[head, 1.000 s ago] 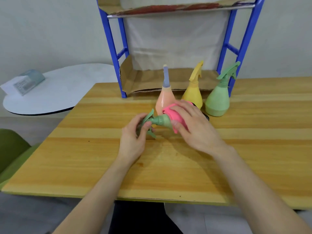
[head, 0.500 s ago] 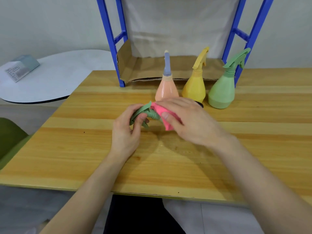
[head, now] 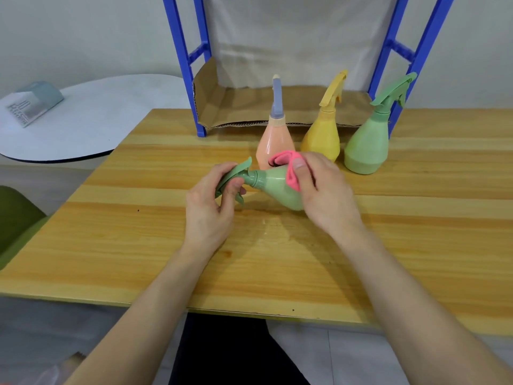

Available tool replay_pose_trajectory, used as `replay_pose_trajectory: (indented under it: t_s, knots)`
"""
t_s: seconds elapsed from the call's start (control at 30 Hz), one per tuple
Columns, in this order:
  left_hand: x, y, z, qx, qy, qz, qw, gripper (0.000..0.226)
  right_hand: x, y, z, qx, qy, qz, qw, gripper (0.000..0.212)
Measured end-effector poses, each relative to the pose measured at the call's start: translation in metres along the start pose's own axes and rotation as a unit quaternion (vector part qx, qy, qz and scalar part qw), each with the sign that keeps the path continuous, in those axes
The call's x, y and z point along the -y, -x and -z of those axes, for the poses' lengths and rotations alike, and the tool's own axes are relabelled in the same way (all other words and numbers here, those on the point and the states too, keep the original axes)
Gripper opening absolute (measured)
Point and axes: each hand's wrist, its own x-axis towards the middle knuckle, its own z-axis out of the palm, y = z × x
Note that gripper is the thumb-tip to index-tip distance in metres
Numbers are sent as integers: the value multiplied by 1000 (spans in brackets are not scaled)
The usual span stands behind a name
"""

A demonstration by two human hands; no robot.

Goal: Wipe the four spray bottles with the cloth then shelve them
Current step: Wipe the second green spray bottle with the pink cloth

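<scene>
A green spray bottle (head: 277,187) lies on its side above the wooden table, nozzle pointing left. My left hand (head: 208,212) grips its trigger head. My right hand (head: 324,195) presses a pink cloth (head: 288,169) against the bottle's wide body, hiding the base. Behind them three bottles stand upright in a row: a peach bottle (head: 273,140) with a grey-blue sprayer, a yellow bottle (head: 324,126) and a second green bottle (head: 369,143). The blue shelf frame (head: 188,65) with a cardboard-lined bottom shelf (head: 244,107) stands at the table's back edge.
The wooden table (head: 138,245) stretches to both sides and toward me. A round white table (head: 91,118) at the left carries a small grey-blue box (head: 33,102). A green chair (head: 14,218) sits at the far left edge.
My right hand has slid the pink cloth from the bottle's neck toward its wide body, baring the neck and shoulder. The camera view shifted slightly lower; my left hand keeps its grip.
</scene>
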Motion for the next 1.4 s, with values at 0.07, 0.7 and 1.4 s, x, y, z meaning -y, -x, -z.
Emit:
replay_pose_trajectory:
  t_s: [0.07, 0.7, 1.4]
  knots:
    - [1, 1, 0, 1, -7, -5, 1000, 21, 16, 3, -10, -24, 49, 34, 998, 35]
    - [8, 2, 5, -7, 21, 42, 999, 22, 17, 15, -29, -59, 46, 38, 996, 39]
    - [9, -2, 3, 1, 20, 88, 996, 24, 5, 2, -16, 50, 150, 152, 976, 50]
